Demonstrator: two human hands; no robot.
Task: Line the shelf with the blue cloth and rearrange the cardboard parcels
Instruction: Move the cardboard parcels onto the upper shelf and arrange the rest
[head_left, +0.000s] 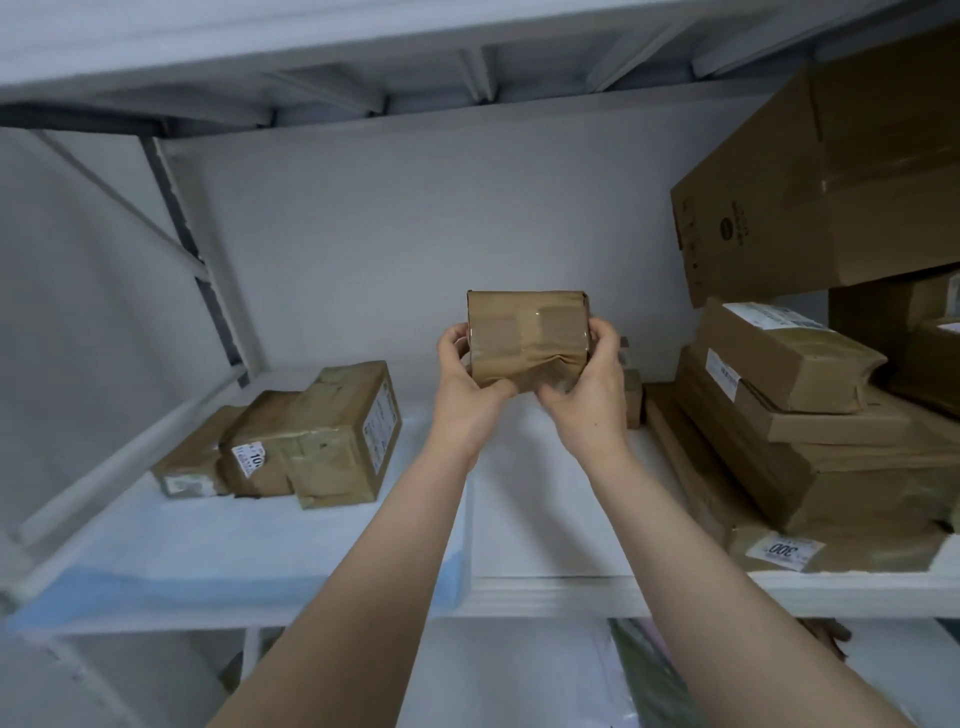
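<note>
Head view: both grips hold one small cardboard parcel (527, 338) up above the shelf (561, 592).

The left grip (467, 384) curls round the parcel's left end with its thumb on the front face. The right grip (587, 395) curls round the right end and lower corner. The taped, crumpled parcel is held clear of the shelf board between the two grips. Below and to the left of the left grip, the blue cloth (208, 540) lies flat over the left part of the shelf, its front edge hanging over the lip. Three taped parcels (311, 441) sit huddled together on it. Under the right grip the board shows white. Just behind the right grip stands a second small parcel (632, 397), partly hidden. Further right of the right grip rises a stack of flat parcels (805, 441), and above it sits a large carton (831, 182), tilted.
</note>
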